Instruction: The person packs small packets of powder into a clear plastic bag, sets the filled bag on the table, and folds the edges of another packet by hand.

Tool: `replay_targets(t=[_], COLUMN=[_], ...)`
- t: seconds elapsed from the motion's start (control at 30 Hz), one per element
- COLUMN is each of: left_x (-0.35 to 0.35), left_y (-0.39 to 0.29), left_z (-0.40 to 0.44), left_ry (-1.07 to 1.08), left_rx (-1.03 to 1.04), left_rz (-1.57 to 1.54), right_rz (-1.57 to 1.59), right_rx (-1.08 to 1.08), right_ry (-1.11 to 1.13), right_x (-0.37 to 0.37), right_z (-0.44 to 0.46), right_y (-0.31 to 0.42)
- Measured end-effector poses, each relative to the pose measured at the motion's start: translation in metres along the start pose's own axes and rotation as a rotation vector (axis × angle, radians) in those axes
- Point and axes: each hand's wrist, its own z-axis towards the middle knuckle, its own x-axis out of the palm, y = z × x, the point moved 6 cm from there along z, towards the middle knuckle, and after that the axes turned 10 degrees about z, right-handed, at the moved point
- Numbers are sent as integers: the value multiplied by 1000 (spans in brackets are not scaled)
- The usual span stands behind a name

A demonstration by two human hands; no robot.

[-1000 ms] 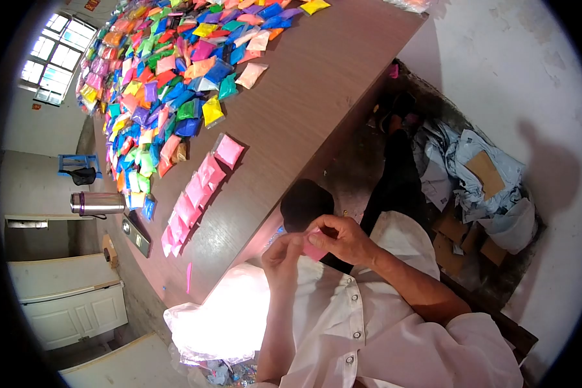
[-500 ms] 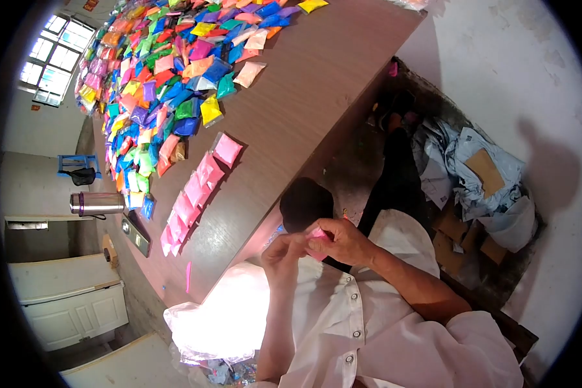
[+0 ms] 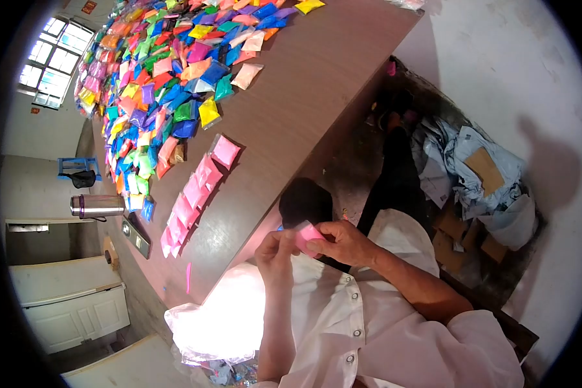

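The right hand (image 3: pixel 344 244) grips a pink sachet (image 3: pixel 309 239) between thumb and fingers; the left hand (image 3: pixel 275 253) meets its 9 o'clock edge, closure indeterminable. At 10 o'clock, a pink sachet row (image 3: pixel 186 210) lies arranged; the multicoloured sachet heap (image 3: pixel 168 97) beyond lies unarranged.

We see more of the pink packet (image 3: pixel 306 237) than half a second ago: its face and clear edge now show, where before much was covered. Our left hand (image 3: pixel 275 253) has shifted leftward, farther from our right hand (image 3: pixel 348 245).
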Motion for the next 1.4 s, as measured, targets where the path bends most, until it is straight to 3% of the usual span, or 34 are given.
replay_targets(t=[0.3, 0.5, 0.67, 0.9, 1.07, 1.2, 1.3, 1.37, 1.4], left_x=[-7, -8, -10, -9, -9, -8, -8, -8, -8], left_y=[-7, -10, -9, -11, -6, -9, -11, -11, -10], left_z=[5, 7, 8, 9, 9, 8, 9, 9, 8], left_ry=[-47, -53, -61, -67, -54, -59, -24, -20, -17], left_rx=[-2, 25, 35, 41, 40, 33, 48, 41, 35], left_rz=[-49, -96, -85, -116, -118, -101, -98, -92, -87], right_rz=[16, 61, 53, 54, 117, 95, -74, 242, 243], right_rx=[85, -37, 124, 33, 167, 146, 51, 23, 22], right_ry=[46, -6, 17, -8, 92, 99, -22, -74, -76], right_x=[0, 3, 4, 10, 16, 17, 12, 10, 6], right_z=[-2, -2, -3, -3, 0, -2, -4, -2, -1], right_y=[-6, 1, -7, 7, -8, -1, 15, 9, 4])
